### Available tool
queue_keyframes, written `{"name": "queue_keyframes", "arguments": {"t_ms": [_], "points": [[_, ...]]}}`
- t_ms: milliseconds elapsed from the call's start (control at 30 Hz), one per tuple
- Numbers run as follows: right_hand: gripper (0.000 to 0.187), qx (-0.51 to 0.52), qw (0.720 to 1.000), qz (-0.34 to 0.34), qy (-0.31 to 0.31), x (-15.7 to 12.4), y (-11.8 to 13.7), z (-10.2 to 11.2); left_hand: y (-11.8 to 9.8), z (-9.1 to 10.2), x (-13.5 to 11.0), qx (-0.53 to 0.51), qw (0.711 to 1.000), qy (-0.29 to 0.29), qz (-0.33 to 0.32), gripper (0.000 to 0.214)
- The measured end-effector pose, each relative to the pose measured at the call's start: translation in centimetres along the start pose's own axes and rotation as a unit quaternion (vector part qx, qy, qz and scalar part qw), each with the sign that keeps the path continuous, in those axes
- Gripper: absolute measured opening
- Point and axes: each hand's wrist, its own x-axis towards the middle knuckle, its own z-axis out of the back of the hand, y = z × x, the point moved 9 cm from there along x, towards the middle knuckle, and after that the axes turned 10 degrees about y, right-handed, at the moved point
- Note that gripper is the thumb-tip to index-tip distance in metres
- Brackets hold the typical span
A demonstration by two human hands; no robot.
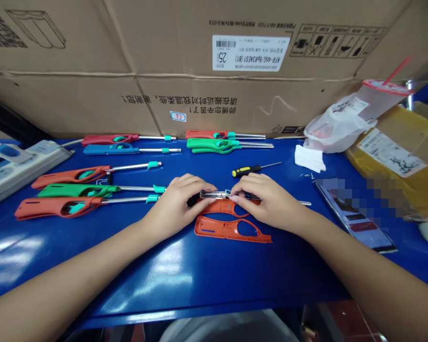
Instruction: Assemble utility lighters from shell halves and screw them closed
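My left hand (180,202) is closed, with thumb and fingers pinching the left end of a clear lighter fuel tank (214,194). At the tank's right end, my right hand (271,199) pinches the small valve part between thumb and fingertips. The tip of a metal tube (305,203) shows beyond my right hand; its other end is hidden. Just below the tank lies an orange lighter casing half (219,206), partly covered by my fingers. A second orange casing half (214,227), its inner side up, rests nearer to me on the blue table (164,280).
Several assembled lighters, such as a green one (74,190), lie at left and behind. A black-and-yellow screwdriver (246,170) lies beyond my right hand. A phone (356,218), white paper (309,158), a bagged cup (342,118) and a power strip (24,166) flank the workspace. Cardboard (92,104) stands behind.
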Motion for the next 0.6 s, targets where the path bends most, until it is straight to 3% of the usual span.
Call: {"name": "queue_keyframes", "arguments": {"t_ms": [167, 600], "points": [[0.016, -0.045, 0.999, 0.019, 0.008, 0.0, 0.2, -0.02, -0.85, 0.2, -0.19, 0.035, 0.999, 0.003, -0.04, 0.019], [0.018, -0.061, 0.997, 0.021, 0.035, 0.05, 0.23, -0.28, -1.01, 0.1, -0.3, 0.066, 0.997, 0.024, -0.038, 0.019]]}}
